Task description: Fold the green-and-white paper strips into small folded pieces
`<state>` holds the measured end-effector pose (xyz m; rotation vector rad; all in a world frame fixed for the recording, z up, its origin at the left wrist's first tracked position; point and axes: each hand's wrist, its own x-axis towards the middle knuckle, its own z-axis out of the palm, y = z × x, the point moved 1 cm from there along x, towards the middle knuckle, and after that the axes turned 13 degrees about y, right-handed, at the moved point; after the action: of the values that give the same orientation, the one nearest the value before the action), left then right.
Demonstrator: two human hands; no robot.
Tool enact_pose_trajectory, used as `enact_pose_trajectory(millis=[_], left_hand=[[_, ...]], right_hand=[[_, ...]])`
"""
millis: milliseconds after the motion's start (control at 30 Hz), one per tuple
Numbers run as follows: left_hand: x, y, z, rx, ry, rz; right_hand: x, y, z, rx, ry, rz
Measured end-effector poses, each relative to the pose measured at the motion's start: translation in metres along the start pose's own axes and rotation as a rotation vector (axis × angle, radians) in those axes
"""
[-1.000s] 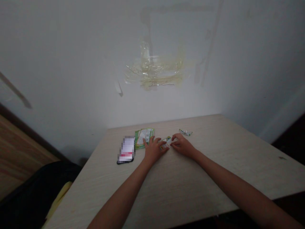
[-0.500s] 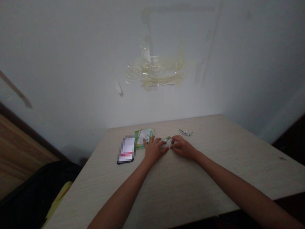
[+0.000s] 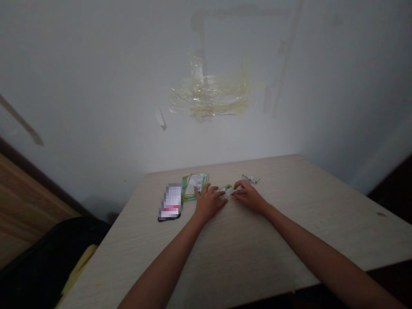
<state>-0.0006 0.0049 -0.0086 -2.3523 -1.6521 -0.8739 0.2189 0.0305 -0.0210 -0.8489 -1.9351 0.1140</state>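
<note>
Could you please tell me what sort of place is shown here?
Probably a room in a home: a light wood-look table stands against a pale wall with clear tape stuck on it, and what looks like a phone lies on the table.

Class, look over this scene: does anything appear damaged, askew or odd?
Yes. Wrinkled, yellowed clear tape clings to the wall above the table, with darker streaks nearby, so the wall looks worn. Beyond the right hand, a printed scrap looks crumpled.
</note>
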Motion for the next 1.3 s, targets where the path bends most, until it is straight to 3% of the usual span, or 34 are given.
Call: enact_pose_trajectory(millis=[200, 567, 1300], left_hand=[[0.0, 0.0, -0.001, 0.012, 0.003, 0.012], [0.002, 0.0, -0.001, 0.005, -0.047, -0.033], [0.002, -0.001, 0.0, -0.028, -0.024, -0.013]], right_hand=[[0.0, -0.007, 0.0, 0.012, -0.055, -0.05], [0.002, 0.0, 0.006, -0.17, -0.001, -0.051], [0.013, 0.0, 0.012, -0.489, 0.012, 0.113]])
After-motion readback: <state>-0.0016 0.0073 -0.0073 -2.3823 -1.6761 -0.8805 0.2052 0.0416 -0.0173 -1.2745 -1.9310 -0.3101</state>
